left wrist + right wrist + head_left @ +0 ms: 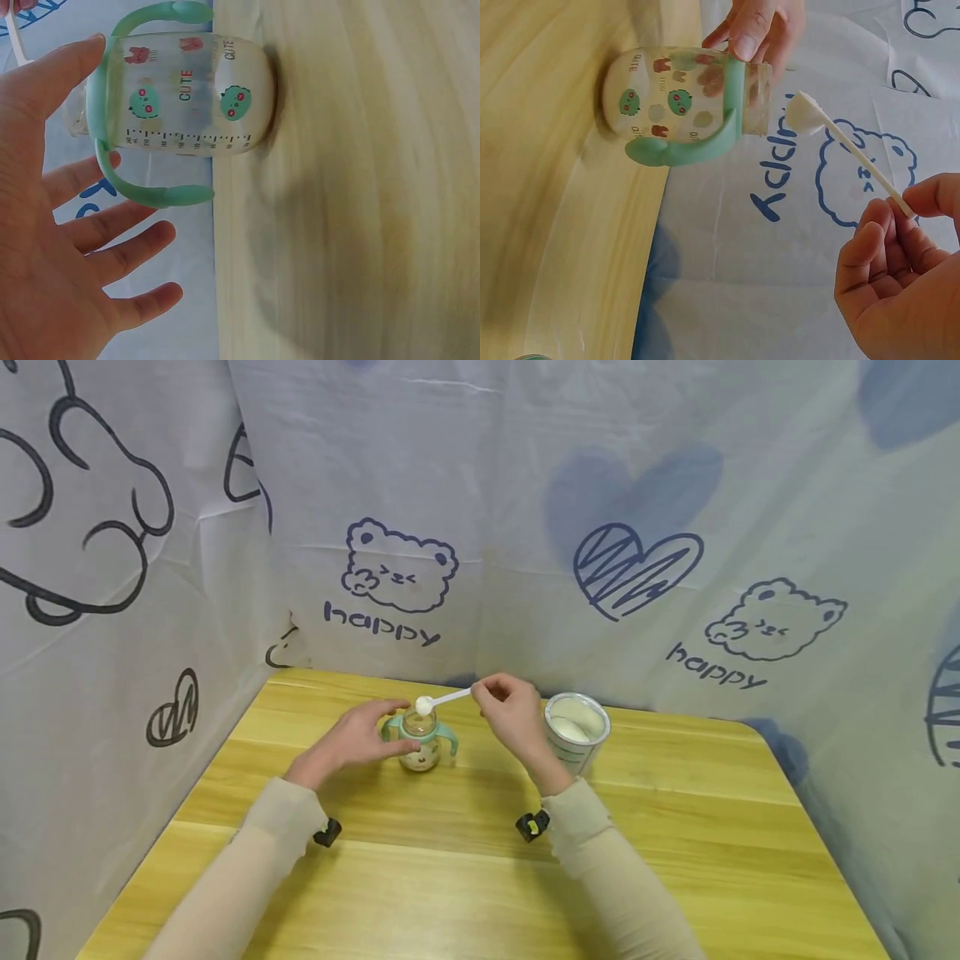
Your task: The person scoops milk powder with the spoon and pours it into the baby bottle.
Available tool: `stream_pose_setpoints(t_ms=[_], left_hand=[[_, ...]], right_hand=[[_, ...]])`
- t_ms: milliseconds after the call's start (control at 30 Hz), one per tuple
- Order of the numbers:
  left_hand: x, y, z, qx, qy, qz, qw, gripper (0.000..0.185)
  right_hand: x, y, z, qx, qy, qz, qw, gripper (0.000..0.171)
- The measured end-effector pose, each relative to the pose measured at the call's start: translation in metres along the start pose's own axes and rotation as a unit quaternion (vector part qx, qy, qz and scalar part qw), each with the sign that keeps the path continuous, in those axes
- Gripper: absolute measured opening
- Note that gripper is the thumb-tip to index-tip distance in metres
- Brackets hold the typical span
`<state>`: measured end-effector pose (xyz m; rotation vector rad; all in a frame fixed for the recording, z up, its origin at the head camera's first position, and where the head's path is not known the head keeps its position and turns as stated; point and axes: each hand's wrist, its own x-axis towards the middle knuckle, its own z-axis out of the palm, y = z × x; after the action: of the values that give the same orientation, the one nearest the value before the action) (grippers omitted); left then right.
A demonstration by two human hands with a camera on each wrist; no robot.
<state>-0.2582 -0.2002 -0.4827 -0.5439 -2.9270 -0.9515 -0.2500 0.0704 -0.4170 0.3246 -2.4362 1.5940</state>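
While upright: bottle [420, 742], mouth skyward.

Both forearms reach forward from the bottom of the head view, each in a pale beige sleeve with a small black device strapped at the wrist.

The left hand [352, 739] is turned palm inward, toward the right hand. Its fingers are straight and slightly spread, with the thumb stretched out above them; the left wrist view shows the open palm and four parted fingers [112, 255].

The right hand [513, 714] is raised a little higher, its wrist bent. Its fingers are curled in toward the palm, and thumb and forefinger pinch together at the tips [911, 202]. The two hands are near each other but not touching.
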Motion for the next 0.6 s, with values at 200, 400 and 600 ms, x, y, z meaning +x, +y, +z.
stream_pose_setpoints(t_ms=[200, 400, 600], left_hand=[[0.0010, -0.0012, 0.0037, -0.005, 0.003, 0.000, 1.0000, 0.087], [0.0014, 0.0006, 0.0058, -0.012, 0.004, -0.002, 0.9999, 0.088], [0.0021, 0.0033, 0.0076, -0.017, 0.001, -0.008, 0.9998, 0.090]], right_hand=[[-0.0012, 0.0036, 0.0028, -0.004, -0.011, -0.021, 1.000, 0.021], [-0.0029, 0.0040, 0.0022, -0.008, -0.013, -0.029, 0.999, 0.020], [-0.0037, 0.0036, 0.0017, -0.008, -0.018, -0.028, 0.999, 0.020]])
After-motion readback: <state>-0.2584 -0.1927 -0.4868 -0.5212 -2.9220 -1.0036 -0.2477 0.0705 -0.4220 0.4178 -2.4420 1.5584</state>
